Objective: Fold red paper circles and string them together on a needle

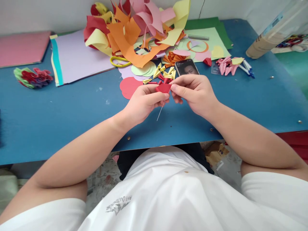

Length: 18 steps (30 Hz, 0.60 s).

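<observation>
Both my hands meet over the middle of the blue table point(72, 112). My left hand point(143, 103) pinches a small folded red paper piece point(163, 88) between thumb and fingers. My right hand point(192, 93) grips the same red piece from the right side with closed fingers. A thin pale stick point(160, 111) hangs down from under the paper between the hands. Just behind the hands lie several small folded yellow and red paper pieces point(165, 73) and a red paper disc point(128, 87).
A phone point(186, 67) lies behind my right hand. A heap of cut coloured paper scraps point(134, 29) fills the back centre. Lilac sheets point(77, 56) and a pink sheet point(21, 48) lie at left, with a paper flower point(32, 77). Pink folded pieces point(227, 64), pens point(247, 69) and a bottle point(271, 35) sit at right.
</observation>
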Tool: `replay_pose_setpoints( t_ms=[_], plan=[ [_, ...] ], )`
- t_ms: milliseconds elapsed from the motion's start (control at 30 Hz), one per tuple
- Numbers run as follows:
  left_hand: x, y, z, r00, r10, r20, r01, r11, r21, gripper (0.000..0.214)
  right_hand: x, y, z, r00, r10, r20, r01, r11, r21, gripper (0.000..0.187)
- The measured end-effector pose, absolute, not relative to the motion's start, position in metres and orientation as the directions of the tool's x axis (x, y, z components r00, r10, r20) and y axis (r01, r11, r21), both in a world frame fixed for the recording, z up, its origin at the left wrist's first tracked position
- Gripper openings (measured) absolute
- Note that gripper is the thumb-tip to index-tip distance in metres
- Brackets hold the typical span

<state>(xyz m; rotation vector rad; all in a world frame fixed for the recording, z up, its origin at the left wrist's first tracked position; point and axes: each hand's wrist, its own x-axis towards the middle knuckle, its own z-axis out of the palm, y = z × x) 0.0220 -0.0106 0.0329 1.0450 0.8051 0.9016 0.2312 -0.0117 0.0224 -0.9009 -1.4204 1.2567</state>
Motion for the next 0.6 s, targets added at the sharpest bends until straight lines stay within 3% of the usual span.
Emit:
replay_pose_setpoints(
  t_ms=[433, 600],
  plan=[
    [0.0209, -0.0092, 0.0294, 0.406, 0.902, -0.147, -0.204, 0.247, 0.948, 0.011, 0.2316, -0.0126, 0.0229, -0.225, 0.962, 0.153, 0.055, 0.17, -0.984, 0.022],
    [0.0227, -0.0088, 0.0241, 0.372, 0.924, -0.085, -0.215, 0.174, 0.961, 0.015, 0.2314, -0.012, 0.0222, -0.209, 0.963, 0.168, 0.078, 0.187, -0.979, 0.025]
  ],
)
